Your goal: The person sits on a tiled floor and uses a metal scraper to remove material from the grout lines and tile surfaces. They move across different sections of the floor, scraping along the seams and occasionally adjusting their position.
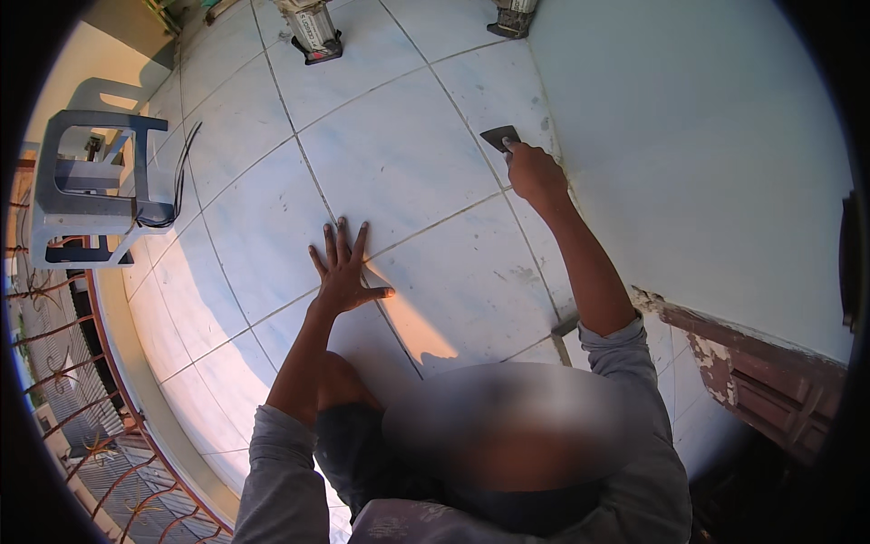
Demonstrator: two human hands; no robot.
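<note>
My right hand is closed around the handle of a scraper with a dark, flat blade. The blade is at the white tiled floor, close to where the floor meets the pale wall on the right. Most of the scraper's handle is hidden inside my fist. My left hand lies on the tiles with its fingers spread, near a grout line, and holds nothing. Small dark specks and smudges mark the tiles around the blade and along the wall's foot.
A grey plastic stool with a black cable stands at the left. Two whitish-grey objects with dark bases are at the far edge. A rusty railing runs along the lower left. The pale wall and a peeling brown door bound the right.
</note>
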